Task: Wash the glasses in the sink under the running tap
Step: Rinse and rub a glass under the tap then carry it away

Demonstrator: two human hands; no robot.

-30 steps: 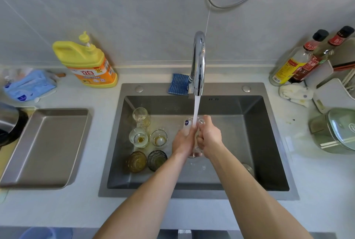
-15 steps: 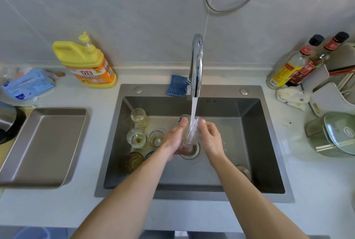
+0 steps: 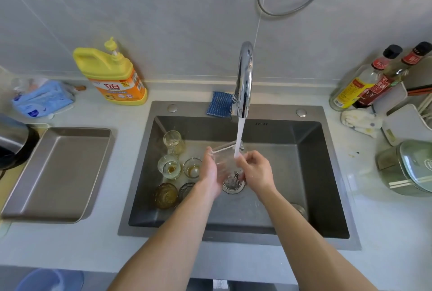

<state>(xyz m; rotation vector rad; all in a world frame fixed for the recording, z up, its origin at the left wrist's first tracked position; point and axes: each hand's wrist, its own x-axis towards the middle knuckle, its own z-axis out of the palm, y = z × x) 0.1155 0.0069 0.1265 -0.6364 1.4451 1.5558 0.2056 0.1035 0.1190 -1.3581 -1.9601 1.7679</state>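
Head view, Q: where was the glass [image 3: 223, 161]?
A: Tilted between both hands, under the tap [image 3: 244, 80]. Left hand [image 3: 210, 175] cupped one side; right hand [image 3: 256, 171] gripped the other. Wet and thin, so probably slippery and fragile. Holding it by the sides looked safest.

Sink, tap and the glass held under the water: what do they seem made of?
Sink: probably stainless steel with a dark, brushed matte finish; it has a dull, even sheen. Tap: polished chromed metal, with mirror-like reflections. Glass: clear and smooth, glass or possibly plastic; the drain shows through it.
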